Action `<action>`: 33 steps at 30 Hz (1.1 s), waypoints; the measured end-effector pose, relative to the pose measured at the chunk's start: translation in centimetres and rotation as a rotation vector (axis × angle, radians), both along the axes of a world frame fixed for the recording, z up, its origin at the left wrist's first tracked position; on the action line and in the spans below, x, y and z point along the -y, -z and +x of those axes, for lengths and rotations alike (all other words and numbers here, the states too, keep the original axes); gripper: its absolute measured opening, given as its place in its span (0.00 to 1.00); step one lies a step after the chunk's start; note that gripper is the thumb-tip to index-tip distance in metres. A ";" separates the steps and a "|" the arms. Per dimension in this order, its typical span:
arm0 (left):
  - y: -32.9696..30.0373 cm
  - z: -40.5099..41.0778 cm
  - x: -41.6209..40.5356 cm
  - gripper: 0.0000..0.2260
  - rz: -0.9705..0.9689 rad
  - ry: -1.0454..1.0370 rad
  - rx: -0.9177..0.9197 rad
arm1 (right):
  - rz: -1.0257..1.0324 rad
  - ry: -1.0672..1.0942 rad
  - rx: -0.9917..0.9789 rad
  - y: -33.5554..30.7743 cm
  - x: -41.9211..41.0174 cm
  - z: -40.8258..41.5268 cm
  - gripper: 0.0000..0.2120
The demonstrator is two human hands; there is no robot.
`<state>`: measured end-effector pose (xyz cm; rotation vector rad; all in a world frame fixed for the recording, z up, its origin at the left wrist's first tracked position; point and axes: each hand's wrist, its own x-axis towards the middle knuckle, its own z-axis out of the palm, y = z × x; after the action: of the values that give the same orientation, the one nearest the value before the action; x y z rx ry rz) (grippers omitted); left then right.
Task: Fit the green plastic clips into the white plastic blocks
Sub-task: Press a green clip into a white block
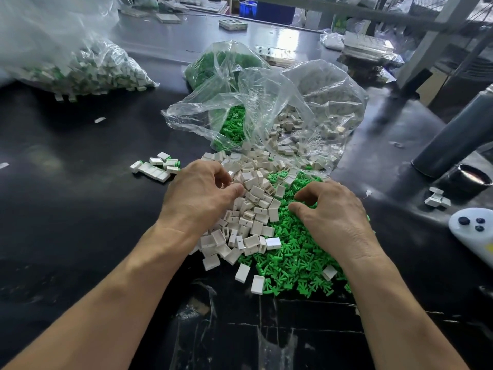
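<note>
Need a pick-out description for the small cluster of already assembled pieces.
Start at the left hand on the white block pile. Look further left on the black table: a small separate cluster of assembled pieces lies there. Unlike the loose white blocks, these show green clip ends poking out.

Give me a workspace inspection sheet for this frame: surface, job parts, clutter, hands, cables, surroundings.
Surface: glossy black table, scuffed at near edge.
Job's things: white blocks heaped beside green clips; small group of assembled pieces to the left.
Clutter: open clear bags of parts; white controller.
Hands: left hand on blocks, right hand on clips; what they hold is hidden.
Cables: nothing seen.
Surroundings: grey metal frame, blue crate.
</note>
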<state>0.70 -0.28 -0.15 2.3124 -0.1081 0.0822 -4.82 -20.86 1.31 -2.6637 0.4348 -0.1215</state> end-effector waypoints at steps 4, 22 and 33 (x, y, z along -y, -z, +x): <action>-0.1 -0.4 -0.1 0.06 -0.146 0.034 -0.009 | 0.009 -0.001 0.039 0.2 -0.1 0.0 0.05; -0.3 -0.9 1.3 0.13 -1.042 0.301 -0.227 | 0.806 -0.187 0.438 0.9 -1.7 -0.5 0.11; -0.9 -1.2 1.4 0.09 -1.182 0.335 -0.271 | 1.027 -0.281 0.541 0.7 -2.5 -0.6 0.06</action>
<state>-0.54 -1.71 0.70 1.0895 -0.2303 -0.2724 -5.45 -18.38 0.59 -1.5639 -0.0707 -0.3947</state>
